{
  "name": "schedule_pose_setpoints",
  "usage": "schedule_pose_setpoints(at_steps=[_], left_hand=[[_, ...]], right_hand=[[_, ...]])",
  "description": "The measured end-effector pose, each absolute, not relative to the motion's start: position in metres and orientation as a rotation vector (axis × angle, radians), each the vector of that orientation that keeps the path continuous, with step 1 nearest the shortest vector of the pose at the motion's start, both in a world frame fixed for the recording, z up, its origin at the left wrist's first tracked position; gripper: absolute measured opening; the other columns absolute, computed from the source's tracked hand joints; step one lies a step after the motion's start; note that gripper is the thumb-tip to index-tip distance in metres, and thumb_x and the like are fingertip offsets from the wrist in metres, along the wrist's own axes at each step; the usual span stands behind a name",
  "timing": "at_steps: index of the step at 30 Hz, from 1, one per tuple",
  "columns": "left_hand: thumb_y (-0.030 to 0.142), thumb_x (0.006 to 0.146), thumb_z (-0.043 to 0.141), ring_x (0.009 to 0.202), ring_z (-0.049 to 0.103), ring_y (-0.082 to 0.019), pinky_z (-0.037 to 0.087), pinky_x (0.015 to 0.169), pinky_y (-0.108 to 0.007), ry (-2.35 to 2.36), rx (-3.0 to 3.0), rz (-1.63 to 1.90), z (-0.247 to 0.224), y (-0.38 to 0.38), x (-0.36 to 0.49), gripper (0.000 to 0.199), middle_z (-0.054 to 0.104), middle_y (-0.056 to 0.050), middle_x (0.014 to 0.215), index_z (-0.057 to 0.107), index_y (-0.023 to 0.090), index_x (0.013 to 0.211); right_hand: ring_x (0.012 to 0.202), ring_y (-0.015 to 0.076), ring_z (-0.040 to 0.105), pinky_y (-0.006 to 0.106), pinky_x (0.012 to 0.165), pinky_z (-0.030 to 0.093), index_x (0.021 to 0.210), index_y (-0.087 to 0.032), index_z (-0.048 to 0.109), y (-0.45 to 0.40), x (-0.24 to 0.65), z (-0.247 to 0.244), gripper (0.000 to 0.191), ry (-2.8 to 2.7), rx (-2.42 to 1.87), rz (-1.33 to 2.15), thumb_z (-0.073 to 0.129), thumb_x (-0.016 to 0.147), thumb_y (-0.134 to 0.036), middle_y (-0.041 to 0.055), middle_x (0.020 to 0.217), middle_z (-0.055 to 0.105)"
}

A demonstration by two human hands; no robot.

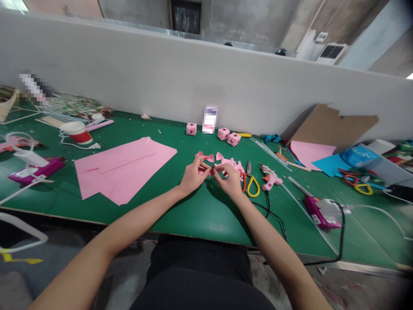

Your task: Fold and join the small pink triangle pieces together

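Note:
Between the fingertips of both hands is a small pink paper piece [211, 172], mostly covered by the fingers. My left hand [192, 176] pinches it from the left, while my right hand [229, 180] pinches its right side. Just beyond my fingers lies a pile of pink paper cutouts [237, 165]. Scissors [252, 186] with red and yellow handles rest right of my right hand. Farther right is a pink glue gun [271, 178] with a black cord. At the back stand pink paper cubes [191, 128] with dark marks on their faces.
Large pink paper sheets [122, 172] cover the green table [193, 215] at left. A paper cup [76, 131] stands behind them. Purple power strips [319, 214] sit at both sides. Cardboard [332, 127] leans at right against the grey partition [145, 77]. More scissors [358, 183] lie there.

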State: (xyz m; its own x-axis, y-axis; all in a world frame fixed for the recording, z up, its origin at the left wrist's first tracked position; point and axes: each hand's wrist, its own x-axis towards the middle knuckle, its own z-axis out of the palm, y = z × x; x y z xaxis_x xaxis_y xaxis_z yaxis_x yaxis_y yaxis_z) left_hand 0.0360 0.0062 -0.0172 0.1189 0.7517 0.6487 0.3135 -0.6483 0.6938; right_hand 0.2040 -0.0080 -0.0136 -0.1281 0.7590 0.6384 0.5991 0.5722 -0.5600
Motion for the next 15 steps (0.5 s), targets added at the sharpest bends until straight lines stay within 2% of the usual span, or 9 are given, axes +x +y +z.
schedule_pose_setpoints(at_steps=[7, 15], left_hand=[[0.016, 0.079, 0.064, 0.072, 0.067, -0.012, 0.057, 0.074, -0.025, 1.031, 2.019, 1.565, -0.0166, 0.0032, 0.0403, 0.036, 0.068, 0.001, 0.078, 0.050, 0.019, 0.112], [0.016, 0.080, 0.063, 0.071, 0.065, -0.011, 0.056, 0.070, -0.023, 1.138, 1.871, 1.612, -0.0152, 0.0105, 0.0363, 0.032, 0.065, 0.002, 0.075, 0.052, 0.019, 0.110]], right_hand=[[0.067, 0.0166, 0.055, 0.028, 0.059, 0.044, 0.069, -0.022, 0.051, -0.0054, 0.2053, -0.0172, 0.010, -1.752, -1.184, 0.198, 0.058, 0.076, -0.022, 0.0006, 0.070, 0.058], [0.058, 0.0141, 0.054, 0.026, 0.052, 0.044, 0.068, -0.021, 0.052, -0.0061, 0.2101, -0.0152, 0.008, -1.620, -1.263, 0.361, 0.056, 0.075, -0.022, -0.0009, 0.065, 0.058]])
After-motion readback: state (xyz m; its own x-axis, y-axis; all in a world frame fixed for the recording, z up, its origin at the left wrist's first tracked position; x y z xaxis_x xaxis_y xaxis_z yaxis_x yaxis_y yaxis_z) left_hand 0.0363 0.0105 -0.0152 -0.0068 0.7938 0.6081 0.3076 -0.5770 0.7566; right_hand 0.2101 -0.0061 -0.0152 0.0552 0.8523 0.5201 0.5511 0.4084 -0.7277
